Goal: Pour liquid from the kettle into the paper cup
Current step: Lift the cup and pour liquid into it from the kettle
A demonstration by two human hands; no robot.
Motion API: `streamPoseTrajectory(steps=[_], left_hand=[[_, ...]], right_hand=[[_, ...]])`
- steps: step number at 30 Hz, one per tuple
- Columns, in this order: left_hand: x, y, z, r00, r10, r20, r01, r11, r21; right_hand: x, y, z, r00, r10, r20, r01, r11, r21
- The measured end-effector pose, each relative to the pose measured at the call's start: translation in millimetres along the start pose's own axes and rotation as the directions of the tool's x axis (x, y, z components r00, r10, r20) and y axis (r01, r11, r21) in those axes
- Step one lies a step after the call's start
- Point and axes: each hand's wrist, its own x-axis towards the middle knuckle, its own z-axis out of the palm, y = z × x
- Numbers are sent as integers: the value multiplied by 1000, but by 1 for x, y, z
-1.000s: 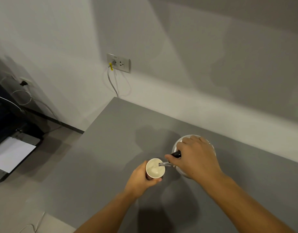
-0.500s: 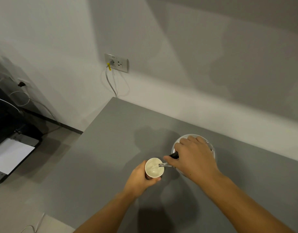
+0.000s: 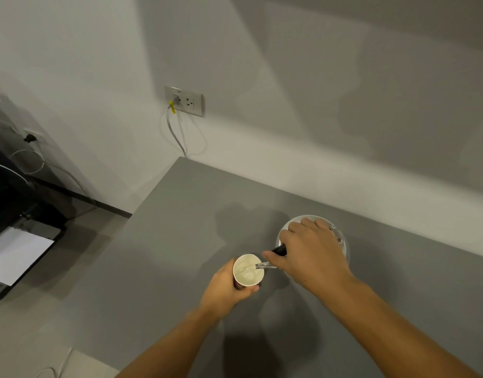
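A paper cup [image 3: 248, 269] with a white inside stands on the grey table [image 3: 166, 241], and my left hand [image 3: 226, 289] is wrapped around its side. My right hand [image 3: 311, 252] grips the black handle of a shiny metal kettle [image 3: 340, 238], which is tilted toward the cup. The thin spout [image 3: 265, 266] reaches over the cup's rim and liquid runs from it into the cup. My hand hides most of the kettle's body.
A wall socket [image 3: 186, 100] with a plugged cable is on the wall behind the table's far left corner. A black printer [image 3: 14, 241] with white paper stands on the floor at the left. The table's left edge runs close to the cup.
Both hands, cup and kettle hold almost the same pose. The view has shifted slightly, and liquid keeps flowing from the spout into the cup.
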Motion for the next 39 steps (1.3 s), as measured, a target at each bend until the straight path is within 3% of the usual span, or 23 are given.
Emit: streamPoseTrajectory(steps=[39], left_hand=[[-2, 2, 1, 1000, -6, 2, 6, 998, -56]], right_hand=[[1, -8, -6, 1000, -20, 18, 20, 1000, 0]])
